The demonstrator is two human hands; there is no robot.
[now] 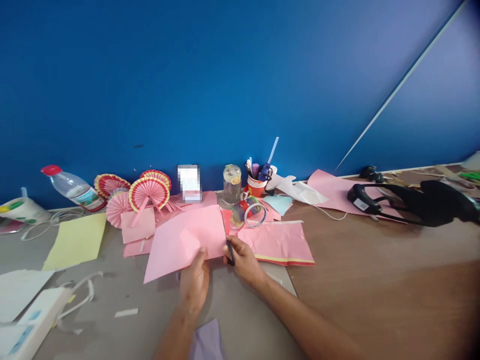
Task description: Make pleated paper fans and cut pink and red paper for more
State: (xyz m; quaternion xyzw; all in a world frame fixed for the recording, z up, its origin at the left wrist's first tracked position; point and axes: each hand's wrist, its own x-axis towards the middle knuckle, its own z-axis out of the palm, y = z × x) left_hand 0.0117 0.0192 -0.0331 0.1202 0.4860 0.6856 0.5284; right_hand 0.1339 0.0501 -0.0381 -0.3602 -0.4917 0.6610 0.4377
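Observation:
My left hand [195, 280] grips the lower edge of a pink paper sheet [187, 235], thumb on top and the other fingers hidden beneath. In my right hand [243, 257] is a pair of dark-handled scissors [230, 252], held at the sheet's right edge. The blades are mostly hidden along that edge, so how far they are apart cannot be made out. Just right of the scissors lies a creased pink paper [277, 242] with a yellow strip along its lower edge. Behind the sheet stand several folded paper fans [149, 194] in pink, red and yellow.
Along the blue wall stand a red-capped bottle [77, 187], a phone-like screen [189, 184], a clear jar [231, 185] and a cup of pens [257, 185]. Tape rolls [255, 215] lie before the cup. Yellow paper [77, 240] is at left, a black strapped device [412, 200] at right.

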